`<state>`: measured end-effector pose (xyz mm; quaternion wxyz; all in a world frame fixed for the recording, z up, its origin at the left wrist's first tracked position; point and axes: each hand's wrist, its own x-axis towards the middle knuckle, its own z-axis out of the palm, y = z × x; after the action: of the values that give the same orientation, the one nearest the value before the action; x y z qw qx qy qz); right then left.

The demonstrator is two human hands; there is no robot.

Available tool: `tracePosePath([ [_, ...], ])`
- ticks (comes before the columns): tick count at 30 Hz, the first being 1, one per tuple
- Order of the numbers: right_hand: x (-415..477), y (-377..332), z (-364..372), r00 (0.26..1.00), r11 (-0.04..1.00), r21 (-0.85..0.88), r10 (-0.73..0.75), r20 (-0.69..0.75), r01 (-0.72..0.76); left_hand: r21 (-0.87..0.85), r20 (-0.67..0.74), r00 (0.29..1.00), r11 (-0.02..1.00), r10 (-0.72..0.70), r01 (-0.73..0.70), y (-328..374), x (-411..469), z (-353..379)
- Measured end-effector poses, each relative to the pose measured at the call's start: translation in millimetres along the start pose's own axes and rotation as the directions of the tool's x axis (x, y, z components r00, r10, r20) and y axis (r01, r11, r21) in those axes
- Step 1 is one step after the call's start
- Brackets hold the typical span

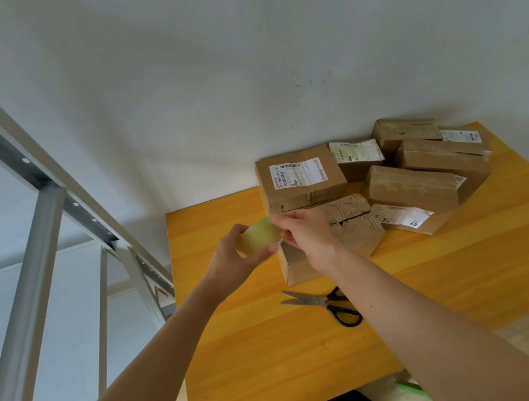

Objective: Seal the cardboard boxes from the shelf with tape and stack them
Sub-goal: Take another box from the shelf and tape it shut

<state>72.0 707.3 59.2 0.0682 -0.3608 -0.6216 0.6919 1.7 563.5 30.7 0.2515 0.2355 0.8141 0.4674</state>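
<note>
While my left hand [231,261] gripped the light, stiff tape roll [258,237] at the left edge of the unsealed box [341,236] on the worktop [280,353], my right hand [306,233] pinched its free end, which I judged flimsy, clingy and best held by its tip.

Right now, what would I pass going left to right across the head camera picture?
Grey metal shelf frame, left hand, yellowish clear tape roll, right hand, pile of taped brown cardboard boxes.
</note>
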Motion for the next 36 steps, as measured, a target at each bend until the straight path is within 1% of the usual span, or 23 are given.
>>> tracePosePath([
  [2,-0.4,-3.7,-1.7,0.994,0.984,0.144,0.105,0.030,-0.108,0.040,-0.057,0.997,0.998,0.047,-0.045,-3.0,0.6,3.7],
  [4,-2.0,-8.2,-3.9,0.982,0.944,0.270,0.175,0.071,-0.188,0.045,-0.159,0.986,0.998,0.050,-0.043,-6.9,1.8,7.7],
  [6,-3.1,-11.8,-5.0,0.971,0.907,0.347,0.213,0.108,-0.237,-0.042,-0.251,0.968,0.999,-0.026,0.016,-7.8,5.3,12.5],
  [7,-3.3,-13.0,-4.9,0.966,0.893,0.368,0.230,0.120,-0.258,-0.118,-0.278,0.956,0.991,-0.093,0.062,-7.1,8.0,15.5],
  [8,-3.1,-13.7,-4.6,0.961,0.882,0.383,0.245,0.127,-0.276,-0.229,-0.286,0.942,0.967,-0.177,0.112,-6.0,11.3,18.8],
  [9,-2.7,-13.5,-4.2,0.957,0.870,0.399,0.259,0.127,-0.289,-0.379,-0.275,0.922,0.912,-0.274,0.158,-3.9,14.9,22.7],
  [10,-2.1,-12.6,-3.6,0.954,0.857,0.419,0.271,0.127,-0.299,-0.539,-0.250,0.893,0.820,-0.373,0.191,-1.1,17.6,26.8],
  [11,-1.9,-11.4,-2.7,0.951,0.840,0.445,0.281,0.130,-0.309,-0.678,-0.222,0.860,0.706,-0.460,0.203,2.0,19.4,30.7],
  [12,-1.6,-10.2,-1.7,0.947,0.820,0.476,0.288,0.138,-0.319,-0.780,-0.196,0.826,0.595,-0.529,0.195,4.4,20.9,34.0],
  [13,-1.4,-9.0,-1.0,0.944,0.799,0.504,0.293,0.152,-0.329,-0.846,-0.170,0.799,0.502,-0.576,0.182,6.5,22.0,37.0],
  [14,-1.1,-7.9,-0.1,0.940,0.781,0.524,0.297,0.167,-0.340,-0.884,-0.142,0.785,0.434,-0.602,0.173,8.4,22.6,39.9],
  [15,-0.6,-7.1,0.7,0.938,0.772,0.533,0.298,0.179,-0.347,-0.909,-0.112,0.786,0.382,-0.608,0.166,10.0,22.6,42.3],
  [18,2.0,-6.4,4.0,0.935,0.766,0.537,0.298,0.191,-0.354,-0.958,-0.028,0.820,0.249,-0.571,0.141,16.9,21.3,45.7],
  [20,4.1,-6.7,4.4,0.935,0.766,0.536,0.310,0.173,-0.354,-0.976,-0.011,0.827,0.187,-0.562,0.114,20.2,24.1,45.6],
  [23,5.7,-7.2,3.9,0.934,0.771,0.531,0.327,0.147,-0.353,-0.986,-0.017,0.792,0.140,-0.610,0.087,26.0,29.9,46.8],
  [26,4.3,-10.8,5.3,0.942,0.794,0.510,0.310,0.131,-0.332,-0.994,-0.006,0.746,0.085,-0.666,0.068,30.4,32.9,47.5],
  [27,4.1,-12.3,5.0,0.950,0.816,0.490,0.296,0.104,-0.308,-0.994,-0.007,0.735,0.086,-0.678,0.069,30.6,33.1,46.7],
  [28,4.5,-13.7,4.1,0.959,0.848,0.454,0.277,0.060,-0.273,-0.991,-0.021,0.726,0.109,-0.688,0.075,30.1,33.7,45.6],
  [29,5.2,-14.9,2.6,0.967,0.885,0.402,0.254,0.005,-0.235,-0.983,-0.049,0.716,0.160,-0.696,0.087,28.8,34.3,44.3],
  [31,7.0,-14.5,-0.4,0.972,0.941,0.290,0.213,-0.100,-0.176,-0.936,-0.148,0.715,0.331,-0.683,0.123,25.0,35.8,43.0],
  [33,8.3,-12.2,-1.6,0.969,0.966,0.208,0.188,-0.159,-0.153,-0.843,-0.253,0.733,0.516,-0.631,0.153,22.1,36.2,42.2],
  [34,8.7,-10.9,-1.5,0.969,0.975,0.172,0.173,-0.178,-0.142,-0.792,-0.294,0.747,0.590,-0.596,0.158,20.7,36.9,41.6],
  [36,10.3,-9.6,-1.2,0.967,0.986,0.120,0.141,-0.211,-0.117,-0.699,-0.350,0.777,0.698,-0.524,0.156,19.5,38.6,37.9],
])
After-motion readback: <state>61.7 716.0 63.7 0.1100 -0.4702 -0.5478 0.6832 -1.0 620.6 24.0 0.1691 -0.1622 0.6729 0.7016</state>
